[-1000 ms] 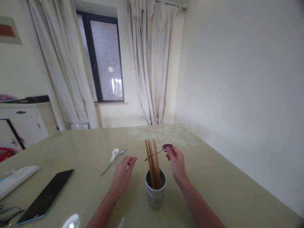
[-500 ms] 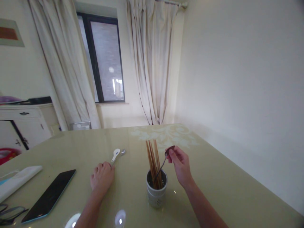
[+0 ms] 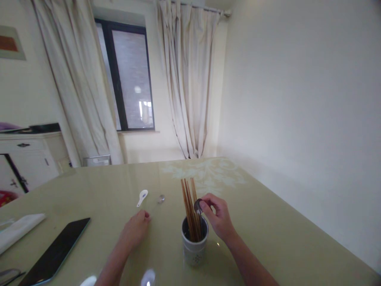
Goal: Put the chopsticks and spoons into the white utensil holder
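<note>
The dark-bowled spoon [image 3: 198,205] is between the thumb and fingers of your right hand [image 3: 218,216], which is pinched closed on its bowl. You have it bowl up, just over the cup [image 3: 195,253], at the right of the chopsticks [image 3: 189,208]. Its handle points down toward the cup's mouth; how deep it reaches is hidden. The cup stands upright on the surface [image 3: 253,242], and the chopsticks lean slightly left inside it.

To the left of the cup, your left hand [image 3: 137,228] is low over the surface, its fingers closed on the handle of a metal spoon [image 3: 161,199]. That spoon's bowl points away from you to the far right; the handle is blurred and partly covered by your hand. Just beyond your left hand lies a small white spoon [image 3: 142,197], apart from the metal one.

Farther left, a black tablet-like device [image 3: 56,250] lies flat, with a long white object [image 3: 20,230] on its left and dark-rimmed glasses [image 3: 10,274] at the near left edge. Past the far edge you face a dark-framed window [image 3: 132,75] between pale curtains [image 3: 190,79], with a white cabinet [image 3: 32,159] at far left.
</note>
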Demonstrator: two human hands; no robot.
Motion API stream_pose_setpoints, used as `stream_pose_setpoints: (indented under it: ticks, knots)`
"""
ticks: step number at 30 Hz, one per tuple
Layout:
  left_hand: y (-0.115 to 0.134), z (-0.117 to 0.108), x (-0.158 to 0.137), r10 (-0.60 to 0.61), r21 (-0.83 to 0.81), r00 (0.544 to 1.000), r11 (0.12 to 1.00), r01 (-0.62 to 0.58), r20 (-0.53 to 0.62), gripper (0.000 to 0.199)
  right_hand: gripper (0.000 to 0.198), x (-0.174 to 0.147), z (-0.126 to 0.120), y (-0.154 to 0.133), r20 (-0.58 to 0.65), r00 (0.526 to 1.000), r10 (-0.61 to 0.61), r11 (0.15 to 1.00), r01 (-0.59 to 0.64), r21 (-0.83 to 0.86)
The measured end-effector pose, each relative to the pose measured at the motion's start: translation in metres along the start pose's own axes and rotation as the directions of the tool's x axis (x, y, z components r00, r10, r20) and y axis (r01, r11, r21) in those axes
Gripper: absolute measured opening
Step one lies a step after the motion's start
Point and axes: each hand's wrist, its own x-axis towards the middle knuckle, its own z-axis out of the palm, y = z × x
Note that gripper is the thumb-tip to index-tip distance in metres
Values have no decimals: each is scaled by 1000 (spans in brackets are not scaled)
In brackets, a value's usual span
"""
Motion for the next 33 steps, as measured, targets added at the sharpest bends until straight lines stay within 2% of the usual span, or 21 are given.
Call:
stream_pose_setpoints:
  ticks: [3, 5, 8, 10, 12, 14, 16, 19, 21, 22, 24, 25, 27, 29, 31, 33]
  knots:
    - [13, 4, 0, 91, -237, 996, 967, -88, 2, 27, 35, 1, -1, -1, -17, 998, -65, 997, 64, -40]
    - [27, 5, -3, 124, -453, 991, 881, -135, -53, 38, 36, 1, -2, 0, -20, 997, -76, 996, 75, -51]
    - [50, 0, -12, 133, -642, 966, 726, -247, -221, 52, 37, 2, -3, 1, -25, 998, -57, 997, 56, -57]
    - [66, -6, -22, 126, -669, 923, 654, -353, -364, 49, 37, 2, -3, 2, -54, 997, -57, 997, 53, -59]
    - [80, -13, -34, 140, -631, 851, 612, -476, -506, 38, 35, 1, -3, 1, -115, 990, -81, 995, 73, -69]
    - [90, -18, -47, 211, -525, 744, 588, -615, -634, 24, 29, -1, -3, -2, -173, 976, -131, 989, 117, -85]
    - [98, -20, -58, 325, -389, 625, 558, -733, -710, 14, 24, -4, -3, -6, -197, 960, -201, 978, 185, -98]
    - [105, -16, -72, 481, -221, 485, 505, -834, -730, 16, 26, -10, 1, -13, -176, 936, -304, 952, 291, -95]
    - [107, -10, -77, 544, -159, 435, 480, -863, -718, 19, 23, -13, 4, -17, -178, 930, -321, 947, 317, -51]
    - [107, -8, -77, 565, -142, 424, 474, -869, -708, 20, 20, -14, 6, -18, -192, 933, -303, 952, 306, -14]
    - [104, -5, -74, 585, -129, 438, 494, -860, -683, 23, 20, -14, 8, -19, -256, 940, -228, 964, 254, 76]
    - [100, -4, -69, 570, -130, 463, 527, -840, -679, 24, 23, -12, 8, -19, -303, 936, -179, 968, 223, 118]
    - [87, -7, -54, 473, -141, 539, 646, -750, -697, 28, 26, -8, 6, -17, -409, 909, -81, 967, 171, 189]
    - [67, -10, -34, 304, -153, 628, 810, -566, -716, 31, 28, -2, 1, -14, -496, 868, -7, 961, 143, 237]
    - [42, -11, -15, 172, -65, 708, 953, -295, -685, 36, 31, 1, -3, -11, -534, 845, 34, 958, 125, 258]
    - [20, -9, -1, 82, 48, 789, 997, -66, -609, 42, 33, 2, -3, -11, -496, 867, 48, 964, 90, 252]
